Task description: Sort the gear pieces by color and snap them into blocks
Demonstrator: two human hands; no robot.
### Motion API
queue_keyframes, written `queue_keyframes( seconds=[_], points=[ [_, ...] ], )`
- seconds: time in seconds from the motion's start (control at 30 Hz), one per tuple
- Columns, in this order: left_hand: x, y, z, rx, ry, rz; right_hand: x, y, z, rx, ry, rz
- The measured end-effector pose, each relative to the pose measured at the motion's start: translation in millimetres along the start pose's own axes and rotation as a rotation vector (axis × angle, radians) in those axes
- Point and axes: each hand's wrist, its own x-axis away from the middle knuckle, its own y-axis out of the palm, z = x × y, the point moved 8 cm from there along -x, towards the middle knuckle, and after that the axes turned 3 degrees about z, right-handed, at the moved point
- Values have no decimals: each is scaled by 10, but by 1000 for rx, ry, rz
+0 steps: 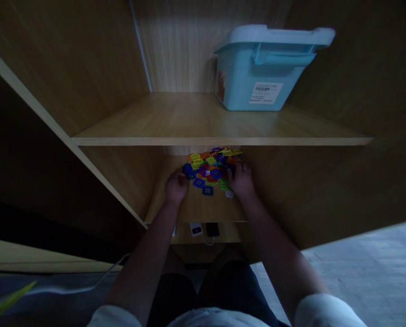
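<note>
A pile of colourful plastic interlocking pieces (211, 168), blue, yellow, orange, red and green, lies on the lower wooden shelf (196, 209). My left hand (175, 187) rests at the pile's left edge with its fingers curled in, closed on something I cannot make out. My right hand (242, 180) lies at the pile's right edge, fingers bent down onto the pieces. A small white piece (229, 194) sits by my right wrist. The dim light hides the fingertips.
A light blue plastic storage box (257, 81) with a white lid stands at the back right of the upper shelf (175, 136). A white device (196, 229) and a black one (212, 229) with a cable lie below the lower shelf. Grey floor shows at the right.
</note>
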Motion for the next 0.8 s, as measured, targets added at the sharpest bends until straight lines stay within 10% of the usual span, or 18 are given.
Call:
queue_keyframes(
  seconds=[0.23,0.4,0.8],
  points=[
    [66,-55,149,45,106,41,596,-110,-277,-127,-280,-255],
    [193,-15,371,-27,212,5,626,-184,-265,27,-159,-244],
    [584,300,838,-48,641,-437,626,-264,-276,50,-126,-150]
  ],
)
